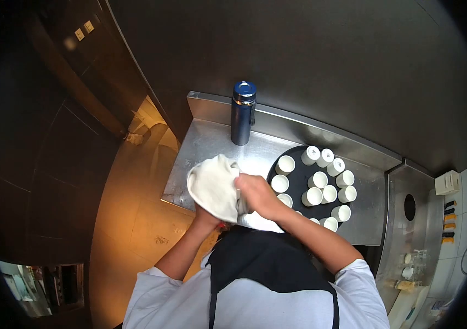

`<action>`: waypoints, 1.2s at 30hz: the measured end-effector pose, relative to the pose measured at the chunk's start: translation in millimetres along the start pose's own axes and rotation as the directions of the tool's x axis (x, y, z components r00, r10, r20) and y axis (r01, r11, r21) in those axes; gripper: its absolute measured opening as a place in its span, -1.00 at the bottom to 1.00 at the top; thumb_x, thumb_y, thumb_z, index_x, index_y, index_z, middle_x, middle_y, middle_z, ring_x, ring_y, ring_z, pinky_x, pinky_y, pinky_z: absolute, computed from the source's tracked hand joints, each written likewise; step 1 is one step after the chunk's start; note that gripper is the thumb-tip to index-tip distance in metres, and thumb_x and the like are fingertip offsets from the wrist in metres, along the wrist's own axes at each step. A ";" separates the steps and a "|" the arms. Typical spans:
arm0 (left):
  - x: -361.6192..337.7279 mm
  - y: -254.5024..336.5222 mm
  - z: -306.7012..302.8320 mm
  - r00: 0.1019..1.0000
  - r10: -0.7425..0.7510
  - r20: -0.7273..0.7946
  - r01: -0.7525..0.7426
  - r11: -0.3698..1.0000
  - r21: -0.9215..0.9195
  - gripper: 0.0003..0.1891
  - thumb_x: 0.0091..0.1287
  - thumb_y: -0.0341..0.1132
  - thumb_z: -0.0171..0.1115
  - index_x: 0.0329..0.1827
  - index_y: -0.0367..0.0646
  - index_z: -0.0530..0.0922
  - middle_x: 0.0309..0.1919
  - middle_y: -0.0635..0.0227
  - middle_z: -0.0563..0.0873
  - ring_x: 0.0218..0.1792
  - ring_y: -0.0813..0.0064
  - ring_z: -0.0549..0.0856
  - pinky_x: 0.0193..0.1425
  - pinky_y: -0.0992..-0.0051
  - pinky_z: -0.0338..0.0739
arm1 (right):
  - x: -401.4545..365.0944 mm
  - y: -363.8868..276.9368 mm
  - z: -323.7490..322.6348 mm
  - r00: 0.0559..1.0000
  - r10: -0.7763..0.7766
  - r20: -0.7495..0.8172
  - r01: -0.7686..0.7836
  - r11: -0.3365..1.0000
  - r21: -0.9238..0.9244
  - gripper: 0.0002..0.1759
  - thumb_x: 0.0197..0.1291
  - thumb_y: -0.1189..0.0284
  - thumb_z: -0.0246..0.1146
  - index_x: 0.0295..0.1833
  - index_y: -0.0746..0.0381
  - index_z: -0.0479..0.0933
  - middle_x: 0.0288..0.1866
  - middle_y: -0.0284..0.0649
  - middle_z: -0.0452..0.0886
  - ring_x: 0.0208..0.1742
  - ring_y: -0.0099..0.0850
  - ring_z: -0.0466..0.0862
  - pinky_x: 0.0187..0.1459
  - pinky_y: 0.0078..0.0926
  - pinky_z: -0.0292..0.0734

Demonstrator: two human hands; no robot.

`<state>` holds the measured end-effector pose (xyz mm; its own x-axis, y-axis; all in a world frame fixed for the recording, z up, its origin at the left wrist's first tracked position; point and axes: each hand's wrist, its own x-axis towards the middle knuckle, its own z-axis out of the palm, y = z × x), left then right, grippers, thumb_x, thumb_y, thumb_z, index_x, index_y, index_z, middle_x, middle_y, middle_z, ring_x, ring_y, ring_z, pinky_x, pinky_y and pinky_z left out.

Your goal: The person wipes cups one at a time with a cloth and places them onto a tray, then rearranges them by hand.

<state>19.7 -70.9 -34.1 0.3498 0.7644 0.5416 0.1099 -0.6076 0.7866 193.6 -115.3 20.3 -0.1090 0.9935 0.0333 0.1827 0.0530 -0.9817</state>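
A white cloth [214, 186] is held up in front of my chest, above the near left part of the steel counter [189, 148]. My left hand [206, 216] is under the cloth, which hides most of its fingers. With closed fingers, my right hand [255, 194] grips the cloth's right side. Whether anything is wrapped inside the cloth cannot be seen. To the right of my right hand, a round black tray [296, 189] carries several white cups [311, 197], some with marked bases facing up. My right forearm hides part of the tray's near side.
A dark blue flask [241, 118] stands upright near the counter's raised back edge [321, 129]. Farther right is a steel surface with a dark round hole [409, 207]. Glasses [421, 257] and yellow-and-black handled items [449, 225] are at the far right.
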 end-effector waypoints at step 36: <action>4.9 -28.1 5.9 0.883 -0.469 0.028 0.290 0.497 -0.818 -0.63 0.69 -0.07 -0.03 0.30 -0.11 0.53 0.12 0.29 0.73 0.15 0.38 0.73 0.29 0.34 0.65 | -11.6 -26.2 0.3 0.871 -0.487 -0.064 0.347 0.701 -0.623 -0.09 0.08 0.17 0.59 0.50 0.25 0.41 0.27 0.03 0.61 0.24 0.00 0.66 0.15 -0.15 0.67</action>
<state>23.8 -51.3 -55.3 0.2838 0.9535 0.1013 -0.6051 0.0961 0.7903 189.8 -128.2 45.6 -0.1218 0.8458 0.5194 0.6993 0.4445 -0.5598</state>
